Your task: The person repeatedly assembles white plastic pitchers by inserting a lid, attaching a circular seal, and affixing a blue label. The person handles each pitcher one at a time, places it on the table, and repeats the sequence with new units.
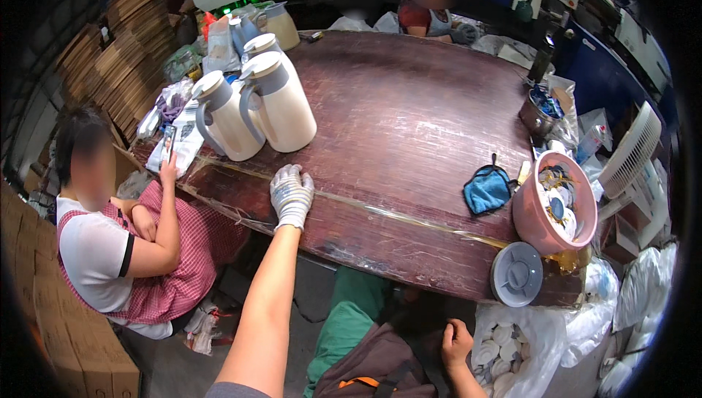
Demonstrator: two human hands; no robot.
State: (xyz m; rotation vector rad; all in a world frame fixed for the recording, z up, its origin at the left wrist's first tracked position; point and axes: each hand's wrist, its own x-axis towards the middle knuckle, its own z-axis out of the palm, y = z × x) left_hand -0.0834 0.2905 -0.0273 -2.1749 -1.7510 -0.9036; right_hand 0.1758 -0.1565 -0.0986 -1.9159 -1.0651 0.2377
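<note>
— Where's your left hand (291, 195)?
— Gloved, fingers spread flat on the tabletop (409, 120), just in front of the cream jugs (252, 109).
— And your right hand (455, 341)?
— Bare, below the tabletop edge, fingers curled on a dark bag (380, 365).

The left hand (292, 195) wears a knitted work glove, pale grey-white with a fine darker speckle across the back and fingers, and a ribbed cuff that ends at the wrist. Above the cuff the left forearm is bare along its whole length. At the lower edge of the picture a strip of grey sleeve shows at the upper arm. The right hand (456, 342) has no glove on it, and the short stretch of right forearm in view below it is bare too. No ring, watch or band can be made out on either hand or wrist.
</note>
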